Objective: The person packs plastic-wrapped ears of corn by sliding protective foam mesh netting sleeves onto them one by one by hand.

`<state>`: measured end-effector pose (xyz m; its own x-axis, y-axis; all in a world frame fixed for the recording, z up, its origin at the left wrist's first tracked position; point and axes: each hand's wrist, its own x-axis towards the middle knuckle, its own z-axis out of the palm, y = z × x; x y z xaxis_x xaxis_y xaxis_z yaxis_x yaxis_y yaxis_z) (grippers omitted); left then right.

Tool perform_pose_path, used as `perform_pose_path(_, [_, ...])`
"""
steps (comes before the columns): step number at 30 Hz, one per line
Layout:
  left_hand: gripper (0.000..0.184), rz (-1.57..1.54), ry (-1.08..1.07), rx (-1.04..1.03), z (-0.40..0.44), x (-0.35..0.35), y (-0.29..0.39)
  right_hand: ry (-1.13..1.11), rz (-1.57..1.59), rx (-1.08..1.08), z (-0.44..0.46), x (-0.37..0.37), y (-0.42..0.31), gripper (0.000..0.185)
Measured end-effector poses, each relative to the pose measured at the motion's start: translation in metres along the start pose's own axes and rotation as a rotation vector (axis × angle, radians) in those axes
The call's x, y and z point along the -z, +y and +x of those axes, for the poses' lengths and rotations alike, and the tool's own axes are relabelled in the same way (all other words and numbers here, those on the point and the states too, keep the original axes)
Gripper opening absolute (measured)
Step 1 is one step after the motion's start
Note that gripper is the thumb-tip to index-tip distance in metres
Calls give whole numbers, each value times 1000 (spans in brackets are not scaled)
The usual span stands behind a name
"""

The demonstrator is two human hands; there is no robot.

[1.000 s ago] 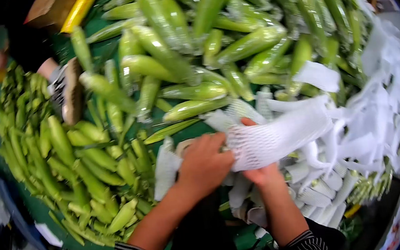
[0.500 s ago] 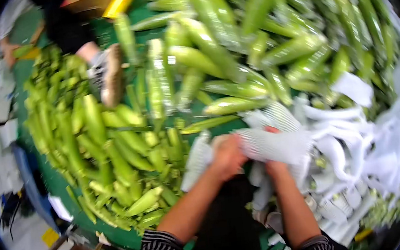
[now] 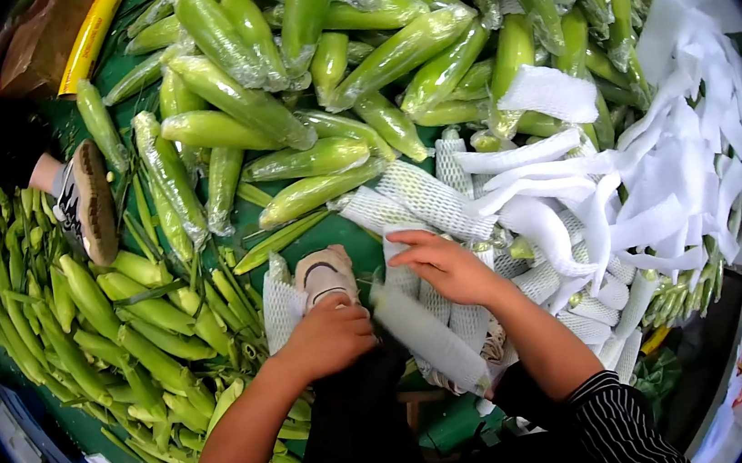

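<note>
Between my hands a netted piece (image 3: 429,335), blurred and wrapped in white foam mesh, lies tilted, touching neither hand visibly. My left hand (image 3: 328,337) is curled in front of a beige shoe (image 3: 326,275); what its fingers hold, if anything, is hidden. My right hand (image 3: 443,264) has its fingers spread above other mesh-wrapped pieces (image 3: 427,199). Left of the shoe stands another white mesh sleeve (image 3: 281,304). Loose white foam sleeves (image 3: 544,221) lie to the right of my right hand.
Unwrapped green corn cobs (image 3: 126,332) are heaped at left. Film-wrapped cobs (image 3: 406,54) fill the top. Another person's shoe (image 3: 91,204) is at upper left, near a yellow roll (image 3: 93,36) and a cardboard box (image 3: 48,44). Piled white foam (image 3: 695,103) lies at right.
The white mesh sleeve that was between both hands is no longer held there. My hands have moved apart, and a wrapped piece is now loose between them. The view has shifted.
</note>
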<state>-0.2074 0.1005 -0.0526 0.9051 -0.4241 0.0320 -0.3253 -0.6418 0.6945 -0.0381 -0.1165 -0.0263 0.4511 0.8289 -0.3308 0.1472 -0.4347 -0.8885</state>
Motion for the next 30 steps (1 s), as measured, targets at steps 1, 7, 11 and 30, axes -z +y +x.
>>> perform_pose_path(1, [19,-41,-61,9,1,0,-2,1,-14,-25,-11,10,-10,25])
perform_pose_path(7, [69,385,354,734,45,6,-94,247,-1022,141,-30,69,-66,29])
perform_pose_path(11, [81,389,81,760,47,2,-110,57,-1292,-146,-26,103,-23,26])
perform_pose_path(30, [36,47,407,616,58,52,-79,339,362,-376,-5,-27,-50,46])
